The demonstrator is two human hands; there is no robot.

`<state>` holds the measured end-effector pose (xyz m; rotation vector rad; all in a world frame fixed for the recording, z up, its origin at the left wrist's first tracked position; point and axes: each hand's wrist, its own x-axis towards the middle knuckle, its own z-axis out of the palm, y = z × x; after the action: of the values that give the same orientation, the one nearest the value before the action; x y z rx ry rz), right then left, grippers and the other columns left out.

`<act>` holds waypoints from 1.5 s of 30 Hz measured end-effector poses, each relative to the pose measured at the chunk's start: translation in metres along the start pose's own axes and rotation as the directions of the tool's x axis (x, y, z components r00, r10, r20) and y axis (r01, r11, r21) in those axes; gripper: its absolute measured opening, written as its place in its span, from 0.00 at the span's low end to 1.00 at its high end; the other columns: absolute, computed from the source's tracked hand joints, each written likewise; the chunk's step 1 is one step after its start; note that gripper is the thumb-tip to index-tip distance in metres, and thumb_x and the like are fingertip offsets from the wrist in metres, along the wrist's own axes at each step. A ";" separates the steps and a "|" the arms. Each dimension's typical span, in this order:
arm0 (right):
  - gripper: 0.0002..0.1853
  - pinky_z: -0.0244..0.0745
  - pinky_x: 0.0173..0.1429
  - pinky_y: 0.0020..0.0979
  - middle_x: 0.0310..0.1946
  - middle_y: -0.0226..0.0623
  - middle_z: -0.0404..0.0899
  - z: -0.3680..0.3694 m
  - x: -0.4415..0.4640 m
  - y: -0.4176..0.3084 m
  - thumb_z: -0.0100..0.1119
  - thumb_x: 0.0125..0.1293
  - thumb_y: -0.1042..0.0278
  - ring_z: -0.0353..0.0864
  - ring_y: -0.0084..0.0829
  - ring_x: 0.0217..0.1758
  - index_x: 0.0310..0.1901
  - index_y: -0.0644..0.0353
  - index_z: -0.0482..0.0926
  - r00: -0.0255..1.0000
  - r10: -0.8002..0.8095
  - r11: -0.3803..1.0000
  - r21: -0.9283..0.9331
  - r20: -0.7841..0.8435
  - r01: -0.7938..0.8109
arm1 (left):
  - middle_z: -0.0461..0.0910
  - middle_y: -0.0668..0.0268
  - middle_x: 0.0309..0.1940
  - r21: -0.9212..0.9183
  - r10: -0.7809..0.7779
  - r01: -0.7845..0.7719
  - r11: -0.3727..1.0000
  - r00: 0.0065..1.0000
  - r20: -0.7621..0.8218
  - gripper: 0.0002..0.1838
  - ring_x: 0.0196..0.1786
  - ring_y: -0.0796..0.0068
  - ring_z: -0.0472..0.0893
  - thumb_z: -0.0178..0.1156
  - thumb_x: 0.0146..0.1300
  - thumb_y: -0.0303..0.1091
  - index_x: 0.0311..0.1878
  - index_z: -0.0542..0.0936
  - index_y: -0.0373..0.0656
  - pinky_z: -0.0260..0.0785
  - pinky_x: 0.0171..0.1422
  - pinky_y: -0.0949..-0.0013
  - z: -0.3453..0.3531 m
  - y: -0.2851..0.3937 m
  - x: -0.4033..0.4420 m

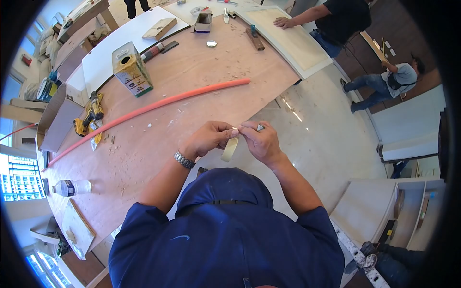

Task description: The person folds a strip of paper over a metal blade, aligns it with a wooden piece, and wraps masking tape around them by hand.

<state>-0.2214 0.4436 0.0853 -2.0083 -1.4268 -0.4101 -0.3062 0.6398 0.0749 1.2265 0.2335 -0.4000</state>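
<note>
In front of my body, my left hand [210,138], with a metal watch at its wrist, pinches a pale cream strip [230,149] that looks like tape. It hangs in a curve below the fingertips. My right hand [261,142], wearing a ring, has its thumb and finger closed at the strip's upper end, close against the left fingertips. Whatever small piece lies between the right fingers is too small to make out. Beyond both hands, a long orange-red tube [163,102] lies across the brown-topped table [192,125].
On the table are a metal can [130,69], a yellow cordless drill [89,115], a plastic bottle [72,187], a hand plane [254,38] and wood shavings. A framed panel [283,38] lies at the far right, another person's hand [284,22] on it. Another person [391,79] stands farther right.
</note>
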 end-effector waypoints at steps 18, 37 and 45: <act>0.12 0.66 0.55 0.40 0.37 0.34 0.85 0.007 0.027 -0.025 0.67 0.59 0.69 0.83 0.38 0.43 0.45 0.54 0.80 0.914 0.206 0.944 0.175 0.349 -0.279 | 0.83 0.68 0.35 0.133 0.146 -0.137 0.982 0.987 -0.059 0.12 0.36 0.83 0.77 0.62 0.67 0.30 0.50 0.83 0.34 0.70 0.42 0.75 -0.026 -0.014 -0.026; 0.05 0.64 0.52 0.39 0.28 0.35 0.82 -0.106 -0.149 0.140 0.62 0.63 0.64 0.81 0.40 0.35 0.34 0.54 0.81 0.755 0.645 0.755 0.051 0.121 -0.653 | 0.84 0.68 0.34 0.525 -0.009 -0.087 0.847 0.984 0.178 0.10 0.36 0.84 0.77 0.62 0.68 0.31 0.46 0.85 0.36 0.70 0.41 0.76 0.162 -0.044 0.208; 0.07 0.64 0.55 0.39 0.30 0.34 0.83 -0.217 -0.231 0.212 0.62 0.64 0.62 0.80 0.38 0.34 0.36 0.56 0.83 0.601 0.793 0.605 0.009 -0.102 -0.796 | 0.77 0.64 0.36 0.615 0.147 -0.419 0.668 0.884 0.443 0.08 0.41 0.71 0.78 0.69 0.61 0.34 0.41 0.87 0.42 0.71 0.42 0.68 0.312 -0.029 0.324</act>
<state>-0.0862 0.0893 0.0471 -2.3709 -0.3290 -0.1163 -0.0364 0.2818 0.0271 1.8785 -0.4897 -0.4399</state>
